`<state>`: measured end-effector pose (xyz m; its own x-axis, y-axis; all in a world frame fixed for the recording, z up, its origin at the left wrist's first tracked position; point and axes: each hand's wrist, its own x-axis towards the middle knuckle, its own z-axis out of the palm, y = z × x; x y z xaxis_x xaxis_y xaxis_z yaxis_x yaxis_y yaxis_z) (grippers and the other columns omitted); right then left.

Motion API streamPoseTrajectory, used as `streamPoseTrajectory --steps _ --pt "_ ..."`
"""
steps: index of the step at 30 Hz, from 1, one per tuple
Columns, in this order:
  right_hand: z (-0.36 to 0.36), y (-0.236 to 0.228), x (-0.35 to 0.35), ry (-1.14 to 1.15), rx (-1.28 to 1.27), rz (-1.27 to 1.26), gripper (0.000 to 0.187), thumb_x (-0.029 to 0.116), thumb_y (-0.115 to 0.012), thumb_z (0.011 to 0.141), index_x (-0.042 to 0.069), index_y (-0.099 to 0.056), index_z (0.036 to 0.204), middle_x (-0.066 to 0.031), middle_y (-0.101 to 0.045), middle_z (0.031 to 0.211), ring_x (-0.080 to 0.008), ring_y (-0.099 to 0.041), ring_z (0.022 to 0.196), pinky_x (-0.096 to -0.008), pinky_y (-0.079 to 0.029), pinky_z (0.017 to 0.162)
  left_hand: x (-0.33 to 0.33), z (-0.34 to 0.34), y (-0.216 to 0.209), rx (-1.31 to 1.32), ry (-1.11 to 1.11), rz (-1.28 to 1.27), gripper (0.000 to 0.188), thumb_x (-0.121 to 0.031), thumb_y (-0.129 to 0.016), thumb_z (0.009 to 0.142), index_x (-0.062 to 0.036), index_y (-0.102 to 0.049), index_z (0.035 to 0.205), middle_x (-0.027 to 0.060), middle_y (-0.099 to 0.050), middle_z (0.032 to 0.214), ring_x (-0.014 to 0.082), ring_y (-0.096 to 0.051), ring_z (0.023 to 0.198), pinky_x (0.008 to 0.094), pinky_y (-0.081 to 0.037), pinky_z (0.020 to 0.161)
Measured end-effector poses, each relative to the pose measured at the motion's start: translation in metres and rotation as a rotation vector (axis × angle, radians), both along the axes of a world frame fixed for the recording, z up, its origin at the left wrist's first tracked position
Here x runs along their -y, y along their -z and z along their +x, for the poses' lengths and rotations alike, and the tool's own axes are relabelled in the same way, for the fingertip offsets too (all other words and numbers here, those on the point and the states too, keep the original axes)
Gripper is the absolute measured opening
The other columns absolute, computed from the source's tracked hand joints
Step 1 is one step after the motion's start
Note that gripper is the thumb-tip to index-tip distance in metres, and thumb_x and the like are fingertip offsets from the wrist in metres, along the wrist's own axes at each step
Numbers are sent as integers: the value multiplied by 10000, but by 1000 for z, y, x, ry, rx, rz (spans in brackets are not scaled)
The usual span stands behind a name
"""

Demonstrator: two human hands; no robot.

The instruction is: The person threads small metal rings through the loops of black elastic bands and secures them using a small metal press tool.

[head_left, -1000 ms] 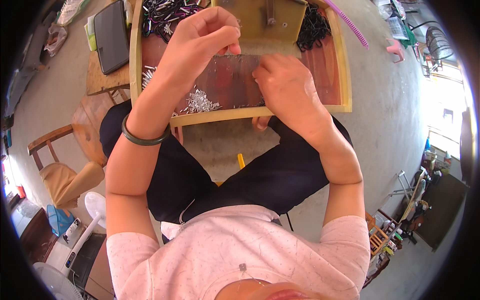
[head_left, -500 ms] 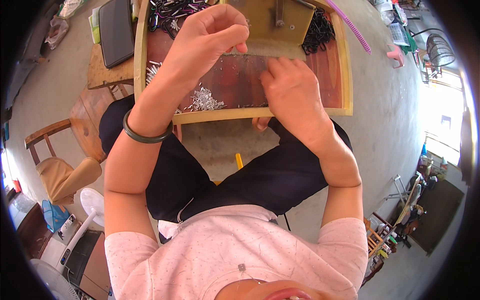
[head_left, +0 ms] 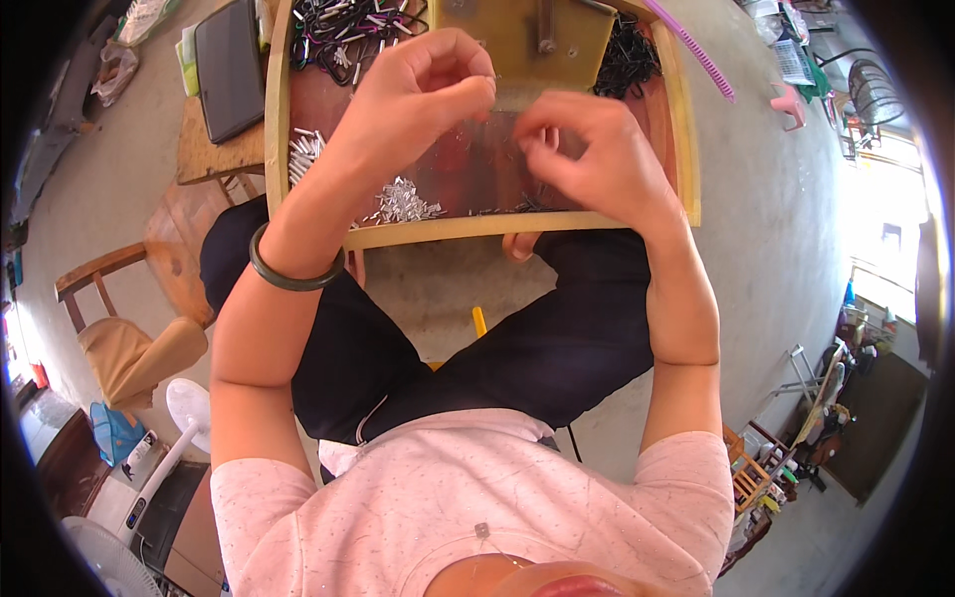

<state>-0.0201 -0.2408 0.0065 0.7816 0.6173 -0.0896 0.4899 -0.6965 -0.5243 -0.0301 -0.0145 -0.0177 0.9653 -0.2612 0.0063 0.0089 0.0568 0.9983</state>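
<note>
A tablet (head_left: 230,72) lay beside the cut-off tray (head_left: 468,230). Whether the left hand (head_left: 430,97) or right hand (head_left: 601,151) gripped anything, I couldn't tell

Wood-rimmed reddish tray (head_left: 448,229) with 1 silvery heap (head_left: 403,202), white sticks (head_left: 304,151) and probable black clips (head_left: 629,65)

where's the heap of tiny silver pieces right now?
Head view, left of centre: the heap of tiny silver pieces lies inside the yellow-rimmed wooden tray, near its closest rim, just right of the left forearm.
</note>
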Motion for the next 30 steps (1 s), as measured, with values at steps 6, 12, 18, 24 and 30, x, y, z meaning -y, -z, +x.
streamPoseTrajectory --steps 6,12,18,24,30 --pt "18 15 0 210 -402 976 118 66 -656 969 3 -710 1052 -31 -696 896 -116 -637 906 -290 -512 808 17 -4 4 51 -35 -172 87 -84 -674 934 -30 -618 974 -13 -655 896 37 -630 858 196 -448 595" --pt "14 11 -19 214 -426 1083 134 71 -675 967 5 -728 1071 -37 -714 913 -108 -649 862 -281 -524 810 19 -5 1 48 -32 -242 86 -53 -640 975 8 -607 1025 44 -701 982 98 -679 984 243 -538 850" --pt "13 8 -25 239 -371 1045 134 74 -673 972 5 -729 1073 -36 -720 917 -105 -656 857 -288 -538 816 13 -5 1 47 -55 -217 104 -60 -635 986 14 -606 1052 68 -718 1009 114 -688 992 241 -539 863" --pt "14 9 -27 246 -373 1053 133 79 -675 973 4 -729 1068 -38 -722 914 -109 -669 856 -287 -552 827 13 -5 1 82 -56 -242 110 -69 -637 986 14 -608 1052 64 -717 1007 107 -682 986 241 -536 858" --pt "13 8 -30 261 -338 1044 99 37 -669 966 -28 -721 1019 -60 -737 935 -126 -717 883 -275 -592 826 12 -5 4 79 -63 -232 102 -66 -636 986 10 -611 1050 64 -714 1007 106 -680 987 247 -535 863"
